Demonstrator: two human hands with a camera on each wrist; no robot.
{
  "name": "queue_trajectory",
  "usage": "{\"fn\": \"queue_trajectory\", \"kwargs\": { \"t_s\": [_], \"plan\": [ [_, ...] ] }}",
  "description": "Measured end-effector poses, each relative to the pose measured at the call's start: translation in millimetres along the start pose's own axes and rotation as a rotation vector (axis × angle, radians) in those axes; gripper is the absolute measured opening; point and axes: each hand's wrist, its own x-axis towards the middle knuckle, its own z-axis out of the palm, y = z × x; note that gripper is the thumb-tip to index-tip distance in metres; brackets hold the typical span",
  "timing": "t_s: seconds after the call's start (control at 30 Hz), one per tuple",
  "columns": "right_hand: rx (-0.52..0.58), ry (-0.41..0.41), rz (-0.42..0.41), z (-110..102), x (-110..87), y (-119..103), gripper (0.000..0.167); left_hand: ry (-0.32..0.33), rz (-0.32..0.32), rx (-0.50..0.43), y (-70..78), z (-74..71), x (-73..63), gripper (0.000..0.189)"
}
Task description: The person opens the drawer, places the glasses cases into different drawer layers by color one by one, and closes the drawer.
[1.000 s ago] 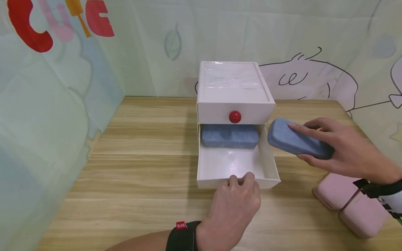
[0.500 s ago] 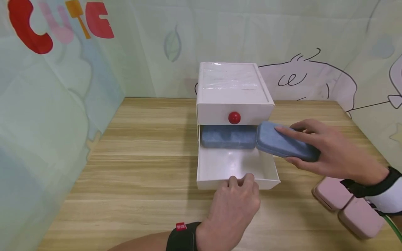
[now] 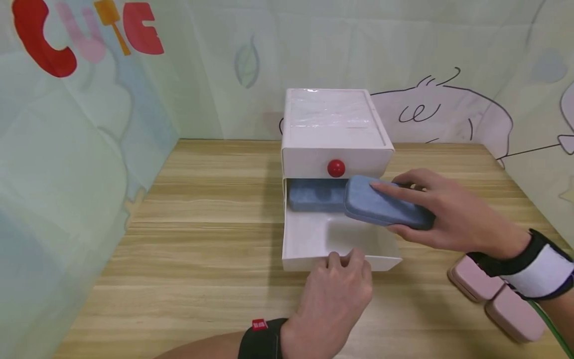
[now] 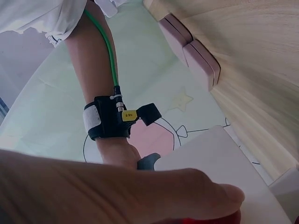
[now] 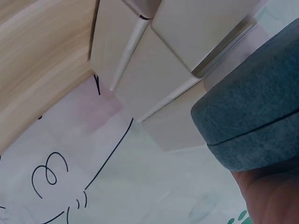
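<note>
A white two-tier drawer box [image 3: 332,117] stands on the table with its lower drawer [image 3: 305,242] pulled out. Inside, toward the back, lies a blue glasses case [image 3: 314,194]. My left hand [image 3: 334,304] holds the drawer's front; in the left wrist view its fingers lie over a red knob [image 4: 226,219], mostly hidden. Between thumb and fingers, my right hand [image 3: 448,212] grips a second blue glasses case [image 3: 381,202] over the drawer's right side. This case is tilted and overlaps the first one in the head view.
Two pink cases [image 3: 477,279] lie side by side on the wooden table [image 3: 202,249], right of the drawer box and beneath my right forearm. The upper drawer is closed and has a red knob [image 3: 336,168]. Printed cloth [image 3: 215,75] hangs behind and at both sides.
My right hand has carried its blue glasses case leftward, from beside the drawer to over it. The left hand and the drawer have stayed in place.
</note>
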Motion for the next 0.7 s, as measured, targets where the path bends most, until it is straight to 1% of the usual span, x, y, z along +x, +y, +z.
{"fn": "queue_trajectory", "kwargs": {
  "t_s": [0.13,0.3,0.53,0.7],
  "plan": [
    [0.009,-0.002,-0.027,3,7.0,-4,0.075,0.0,0.006,0.006,-0.1,-0.5,0.0,0.01],
    [0.019,-0.023,-0.04,6,14.4,-10,0.073,0.007,0.002,0.002,0.4,-0.5,-0.4,0.009],
    [0.022,-0.025,-0.085,10,25.4,-15,0.069,-0.015,0.004,-0.004,0.4,-2.0,0.1,0.011],
    [0.029,-0.025,-0.096,13,32.7,-20,0.068,-0.037,0.018,-0.013,0.3,-2.1,-0.1,0.009]
  ]
}}
